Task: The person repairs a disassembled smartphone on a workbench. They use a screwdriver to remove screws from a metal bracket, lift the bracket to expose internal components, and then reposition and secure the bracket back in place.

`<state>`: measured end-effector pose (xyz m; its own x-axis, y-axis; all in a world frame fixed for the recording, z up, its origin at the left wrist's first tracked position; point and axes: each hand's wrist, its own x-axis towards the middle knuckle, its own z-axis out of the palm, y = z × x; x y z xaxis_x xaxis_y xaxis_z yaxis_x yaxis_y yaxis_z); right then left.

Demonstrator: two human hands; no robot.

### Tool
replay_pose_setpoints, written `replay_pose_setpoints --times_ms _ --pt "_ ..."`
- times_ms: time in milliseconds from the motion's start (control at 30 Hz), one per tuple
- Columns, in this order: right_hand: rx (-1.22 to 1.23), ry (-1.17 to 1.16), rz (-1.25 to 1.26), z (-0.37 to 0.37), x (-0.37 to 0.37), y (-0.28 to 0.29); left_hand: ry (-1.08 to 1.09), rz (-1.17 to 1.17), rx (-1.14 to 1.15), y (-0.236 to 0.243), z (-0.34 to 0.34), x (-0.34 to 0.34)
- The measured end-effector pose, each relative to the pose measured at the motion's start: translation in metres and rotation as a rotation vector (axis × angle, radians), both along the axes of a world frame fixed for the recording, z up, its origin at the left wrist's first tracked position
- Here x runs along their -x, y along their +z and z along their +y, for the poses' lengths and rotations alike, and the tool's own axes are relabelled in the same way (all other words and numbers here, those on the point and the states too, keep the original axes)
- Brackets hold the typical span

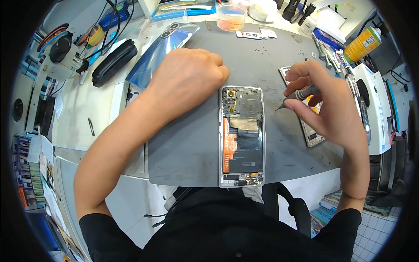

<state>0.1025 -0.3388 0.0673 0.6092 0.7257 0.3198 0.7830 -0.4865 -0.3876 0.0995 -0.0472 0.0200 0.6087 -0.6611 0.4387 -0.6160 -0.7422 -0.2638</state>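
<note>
An opened smartphone (248, 153) lies upright in front of me on the grey mat, its battery, orange flex cable, camera modules and boards bare. My left hand (187, 67) is closed, knuckles up, beside the phone's top left corner; what its curled fingers hold, if anything, is hidden. To the right of the phone, my right hand (329, 98) grips a small precision screwdriver (299, 95) between thumb and fingers. Its thin tip points left toward the phone and stays apart from it. A second phone frame (313, 136) lies partly under my right hand.
A blue shiny phone back cover (146, 65) lies left of my left hand, near a black zip case (114, 62). At the back stands a clear round tub (231, 17). Pens and tools (329, 54), a yellow spray can (362, 43) and a white device (373, 109) line the right side.
</note>
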Motion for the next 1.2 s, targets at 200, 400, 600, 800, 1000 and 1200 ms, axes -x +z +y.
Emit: replay_pose_setpoints --times_ms 200,400,600,800,1000,1200 --pt "-0.06 0.013 0.019 0.006 -0.02 0.011 -0.037 0.004 -0.21 0.011 -0.006 -0.004" --pt "-0.089 0.029 0.033 0.013 -0.033 0.001 -0.097 0.007 -0.256 0.017 -0.01 -0.01" --pt "-0.186 0.047 0.049 0.012 -0.035 -0.006 -0.123 0.021 -0.056 0.008 -0.002 -0.014" --pt "-0.173 0.077 0.071 0.011 -0.036 -0.01 -0.109 0.017 -0.047 0.003 0.001 -0.011" --pt "-0.185 0.087 0.074 0.012 -0.035 -0.011 -0.113 0.003 -0.056 0.003 0.002 -0.011" --pt "-0.167 0.086 0.057 0.012 -0.035 -0.011 -0.074 0.083 -0.104 0.008 0.003 -0.008"
